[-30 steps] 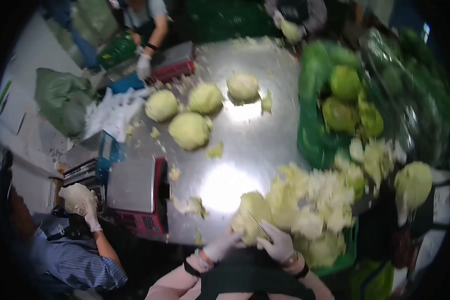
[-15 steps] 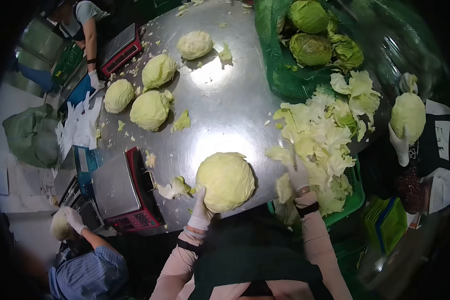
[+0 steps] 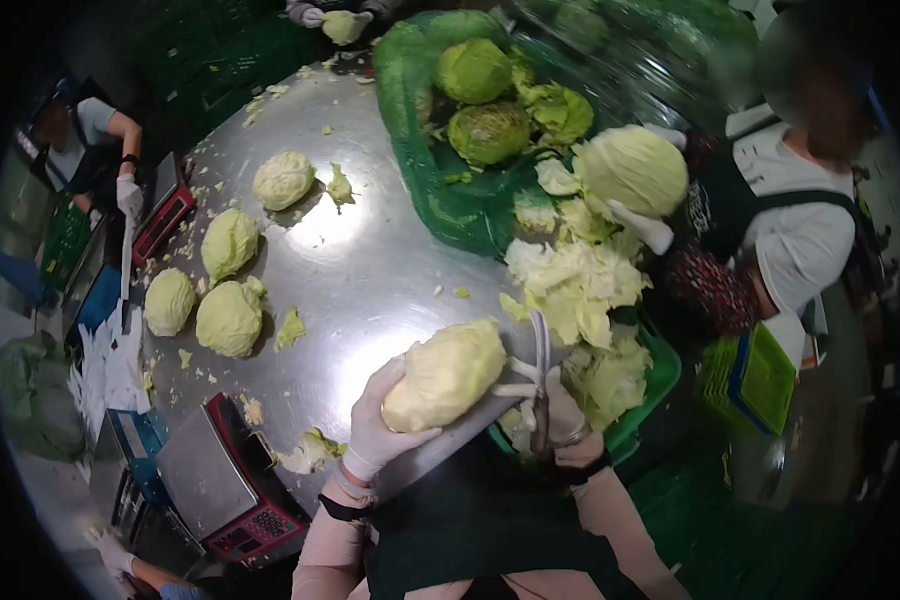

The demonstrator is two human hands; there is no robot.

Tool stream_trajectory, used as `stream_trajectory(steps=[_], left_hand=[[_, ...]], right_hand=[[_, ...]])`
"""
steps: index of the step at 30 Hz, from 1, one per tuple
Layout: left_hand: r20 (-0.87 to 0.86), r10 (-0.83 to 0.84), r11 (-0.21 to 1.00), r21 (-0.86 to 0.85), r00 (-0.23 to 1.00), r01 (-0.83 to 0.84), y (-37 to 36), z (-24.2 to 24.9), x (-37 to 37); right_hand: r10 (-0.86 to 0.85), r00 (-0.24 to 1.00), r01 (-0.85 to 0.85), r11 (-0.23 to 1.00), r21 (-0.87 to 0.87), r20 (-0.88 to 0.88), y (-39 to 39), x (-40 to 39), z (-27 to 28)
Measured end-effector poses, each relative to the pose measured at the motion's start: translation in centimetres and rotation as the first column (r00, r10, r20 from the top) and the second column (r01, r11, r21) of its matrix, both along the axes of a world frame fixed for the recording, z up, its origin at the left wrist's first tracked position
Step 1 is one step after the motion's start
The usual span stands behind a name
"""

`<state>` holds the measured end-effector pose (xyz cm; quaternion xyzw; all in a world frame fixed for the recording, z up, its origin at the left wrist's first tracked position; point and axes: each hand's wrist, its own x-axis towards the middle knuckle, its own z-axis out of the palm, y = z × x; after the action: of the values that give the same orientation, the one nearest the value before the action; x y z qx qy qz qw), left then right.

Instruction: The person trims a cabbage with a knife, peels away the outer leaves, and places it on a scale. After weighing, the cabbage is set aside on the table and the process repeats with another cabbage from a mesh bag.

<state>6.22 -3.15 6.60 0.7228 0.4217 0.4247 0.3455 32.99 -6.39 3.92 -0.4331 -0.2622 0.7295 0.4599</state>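
My gloved left hand (image 3: 378,425) is wrapped round a pale green cabbage (image 3: 445,375), tilted and lifted off the steel table (image 3: 345,265). My gloved right hand (image 3: 560,405) grips a knife (image 3: 541,375), its curved blade pointing up and away from me, just right of the cabbage. Part of that hand is behind the knife. Loose cabbage leaves (image 3: 580,285) lie beyond it, and more leaves fill a green crate (image 3: 660,375) at the table's edge.
Several trimmed cabbages (image 3: 228,318) sit at the left. A red scale (image 3: 210,470) stands near left. Darker cabbages (image 3: 490,132) lie on green netting (image 3: 410,130). A co-worker (image 3: 800,190) at the right holds a large cabbage (image 3: 632,172); other people work around the table.
My left hand has lifted and tipped the cabbage. My right hand has come in from the leaves, and the knife now shows clearly. The view has turned right; the right co-worker's cabbage is over the leaves.
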Motion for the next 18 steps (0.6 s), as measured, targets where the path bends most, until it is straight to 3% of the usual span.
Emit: stream_trajectory(steps=[1, 2, 3, 4, 6, 9, 10, 11, 12, 13, 14, 15, 16, 18], left_hand=[[-0.117, -0.081, 0.978, 0.181, 0.990, 0.102, 0.4, 1.3, 0.4], [-0.121, -0.102, 0.978, 0.171, 0.987, 0.122, 0.6, 2.5, 0.8], [-0.406, -0.186, 0.917, 0.255, 0.895, 0.306, 0.8, 3.5, 1.1], [-0.661, -0.211, 0.827, 0.272, 0.720, 0.492, 0.5, 3.9, 1.2], [-0.728, -0.217, 0.802, 0.247, 0.650, 0.544, -0.3, 3.7, 1.2], [-0.783, -0.067, 0.794, 0.333, 0.618, 0.509, -1.4, 2.5, 0.3], [-0.523, -0.040, 0.966, 0.199, 0.851, 0.167, -2.1, 2.2, 0.1], [-0.226, 0.119, 0.988, -0.067, 0.967, -0.137, -2.9, 1.6, -0.1], [-0.226, 0.125, 0.987, -0.068, 0.966, -0.144, -3.5, -0.7, -1.1], [0.267, -0.031, 0.871, -0.466, 0.963, 0.157, -4.2, -4.0, -2.6], [0.711, 0.045, 0.590, -0.586, 0.701, 0.556, -4.8, -5.8, -3.6], [0.648, 0.417, 0.419, -0.760, 0.638, 0.497, -3.7, -2.6, -0.7], [0.645, 0.433, 0.428, -0.762, 0.630, 0.486, -4.0, -3.9, -0.6], [0.723, 0.400, 0.586, -0.674, 0.563, 0.450, -3.6, -7.3, -0.7]], right_hand=[[0.013, 0.972, -0.018, 1.000, -0.020, -0.234, -0.4, 0.0, -0.8], [0.030, 0.890, -0.042, 0.999, -0.016, -0.455, -0.4, 0.2, -2.5], [0.069, 0.875, -0.069, 0.997, 0.018, -0.479, -0.4, 0.5, -4.6], [-0.019, 0.864, -0.067, 0.986, -0.153, -0.503, -0.5, -0.1, -5.6], [-0.097, 0.910, 0.020, 0.981, -0.191, -0.404, -0.2, -1.4, -4.0], [-0.085, 0.843, 0.035, 0.994, -0.104, -0.531, -0.5, -1.7, -5.1], [-0.080, 0.843, 0.030, 0.994, -0.102, -0.533, -0.6, -1.5, -4.8], [-0.063, 0.896, 0.044, 0.998, -0.052, -0.440, -0.7, -1.2, -4.2], [-0.052, 0.938, 0.054, 0.999, -0.005, -0.344, -0.8, -1.2, -4.0], [-0.049, 0.938, 0.047, 0.999, -0.015, -0.344, -0.9, -1.6, -4.4], [-0.039, 0.974, 0.054, 0.997, 0.063, -0.222, -0.5, -2.0, -5.2], [-0.028, 0.995, 0.042, 0.988, 0.149, -0.097, -0.1, -2.4, -5.6], [-0.007, 0.995, 0.021, 0.989, 0.146, -0.100, 0.2, -2.4, -5.0], [0.180, 0.973, -0.205, 0.962, 0.179, 0.146, 1.0, -2.2, -3.3]])
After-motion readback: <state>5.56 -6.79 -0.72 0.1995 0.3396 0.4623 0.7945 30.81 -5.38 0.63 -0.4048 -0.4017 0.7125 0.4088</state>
